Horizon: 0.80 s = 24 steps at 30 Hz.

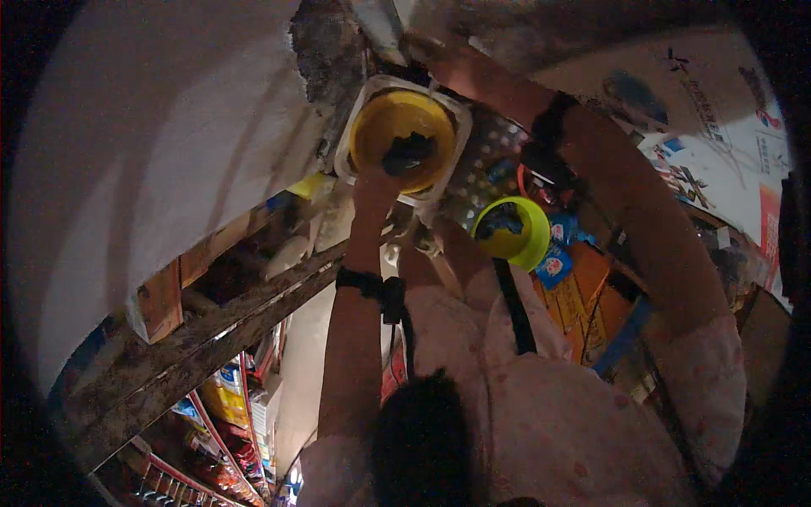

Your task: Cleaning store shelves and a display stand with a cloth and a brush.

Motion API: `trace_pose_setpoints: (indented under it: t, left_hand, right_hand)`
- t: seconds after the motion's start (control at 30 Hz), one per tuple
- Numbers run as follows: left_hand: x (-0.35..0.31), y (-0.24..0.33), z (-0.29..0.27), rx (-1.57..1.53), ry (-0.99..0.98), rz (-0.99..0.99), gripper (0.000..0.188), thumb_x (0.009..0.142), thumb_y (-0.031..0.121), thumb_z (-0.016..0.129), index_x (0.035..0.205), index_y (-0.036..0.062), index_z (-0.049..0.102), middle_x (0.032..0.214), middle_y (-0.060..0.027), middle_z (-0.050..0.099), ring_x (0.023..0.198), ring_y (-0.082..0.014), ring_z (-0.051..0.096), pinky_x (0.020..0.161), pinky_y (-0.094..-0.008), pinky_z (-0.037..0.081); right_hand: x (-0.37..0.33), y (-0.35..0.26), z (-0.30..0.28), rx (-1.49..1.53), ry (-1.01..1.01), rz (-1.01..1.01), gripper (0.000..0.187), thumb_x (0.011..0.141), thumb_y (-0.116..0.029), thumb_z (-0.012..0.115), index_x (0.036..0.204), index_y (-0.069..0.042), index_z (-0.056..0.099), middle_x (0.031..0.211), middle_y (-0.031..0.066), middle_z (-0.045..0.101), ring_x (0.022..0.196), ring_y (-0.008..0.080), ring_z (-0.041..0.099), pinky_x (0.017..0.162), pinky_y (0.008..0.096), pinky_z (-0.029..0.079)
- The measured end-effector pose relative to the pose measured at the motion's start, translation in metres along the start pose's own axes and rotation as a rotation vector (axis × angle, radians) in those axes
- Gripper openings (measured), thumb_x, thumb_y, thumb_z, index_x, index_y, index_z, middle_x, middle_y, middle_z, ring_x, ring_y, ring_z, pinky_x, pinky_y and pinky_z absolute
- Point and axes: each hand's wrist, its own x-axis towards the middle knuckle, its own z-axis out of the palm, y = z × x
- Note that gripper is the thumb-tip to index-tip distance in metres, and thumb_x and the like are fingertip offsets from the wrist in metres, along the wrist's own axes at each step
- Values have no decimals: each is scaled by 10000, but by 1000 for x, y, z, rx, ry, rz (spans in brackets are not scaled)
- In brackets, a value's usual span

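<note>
A round yellow bowl (pixel 365 127) rests inside a pale square basin (pixel 460 144) at the top centre. Dark, limp material (pixel 410 152) lies in the bowl; its kind is too dim to make out. At the bowl's near left rim my left hand (pixel 378 188) is closed, its fingertips mostly hidden. My right hand (pixel 427 55) reaches past the basin's far side, close to a pale, upright object (pixel 378 24) that I cannot identify. Dimness and blur hide the fingers of that hand. Dark bands with small devices circle both wrists.
A bright yellow-green bucket (pixel 534 241) with dark contents stands right of my knees. Blue packets (pixel 553 264) and an orange carton (pixel 583 291) sit beside it. A white printed board (pixel 718 110) leans at right. Along the left run a pale wall (pixel 169 144) and wooden beam (pixel 203 355), with stocked shelves below.
</note>
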Motion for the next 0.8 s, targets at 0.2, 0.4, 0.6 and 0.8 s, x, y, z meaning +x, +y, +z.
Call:
trace_pose_setpoints:
  t: [0.2,0.4,0.6,0.8]
  left_hand:
    - [-17,5,-15,40,-19,-38,485,753,253,667,1181,72,526,1065,-212,616,965,-388,607,787,-489,499]
    - [-54,11,-52,229,128,255,425,731,156,629,1140,96,529,926,-169,637,879,-361,629,725,-480,508]
    - [-63,37,-84,553,348,612,311,719,104,591,1029,121,575,829,-94,608,763,-286,622,597,-389,517]
    - [-54,34,-94,514,600,745,197,733,107,580,930,118,580,798,-74,584,734,-247,612,550,-368,511]
  right_hand:
    - [5,-26,-17,152,-367,188,320,734,-145,615,1031,-34,577,1006,147,602,950,288,604,831,403,481]
    - [-17,-61,-91,826,-251,457,658,703,-294,736,1231,-13,462,1010,146,600,957,286,594,830,398,468]
    - [-63,-104,-39,1307,-364,262,767,671,-339,805,1281,-37,451,1060,135,627,964,240,586,866,345,461]
    - [-60,-127,8,1876,-544,209,661,682,-265,794,1224,-28,500,1063,81,628,944,170,570,859,315,452]
